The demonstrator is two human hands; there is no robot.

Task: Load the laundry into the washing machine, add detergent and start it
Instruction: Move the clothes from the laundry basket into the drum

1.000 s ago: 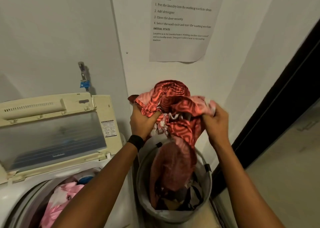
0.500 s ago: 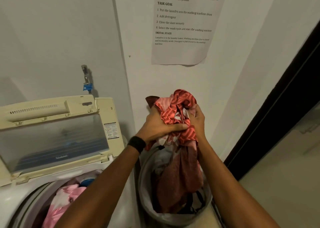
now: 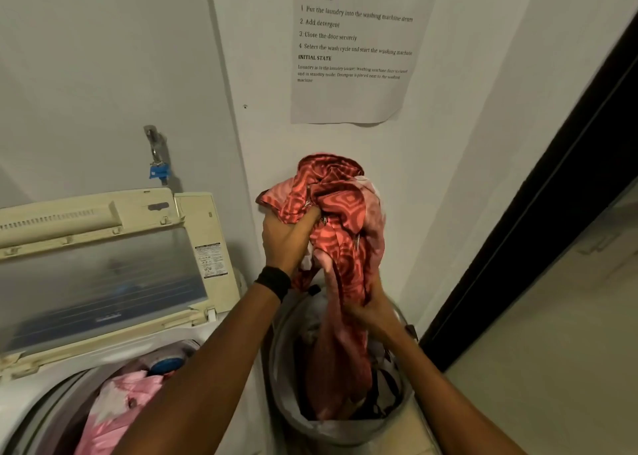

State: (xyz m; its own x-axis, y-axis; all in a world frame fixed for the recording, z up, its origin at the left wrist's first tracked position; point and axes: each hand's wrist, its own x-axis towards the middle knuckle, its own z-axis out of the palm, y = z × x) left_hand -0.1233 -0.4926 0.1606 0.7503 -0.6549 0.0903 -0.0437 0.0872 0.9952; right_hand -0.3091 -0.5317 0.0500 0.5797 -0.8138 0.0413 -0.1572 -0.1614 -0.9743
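Head view: left hand [image 3: 286, 241], right hand [image 3: 373, 313] grasping red cloth [image 3: 341, 206] over basket [image 3: 331, 432]; washer lid [image 3: 103, 282] raised.

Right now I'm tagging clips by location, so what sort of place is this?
Probably a home laundry corner: a cream top-loading washing machine, lid raised, a round grey laundry basket beside it, and a metal wall tap with a blue fitting above.

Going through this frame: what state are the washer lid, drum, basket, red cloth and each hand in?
washing machine lid: raised open.
drum: partly loaded, pink laundry inside.
laundry basket: not emptied, clothes inside.
red patterned cloth: bunched, lifted above the basket, tail hanging into it.
left hand: grips the cloth's upper bundle.
right hand: grips the cloth lower down.
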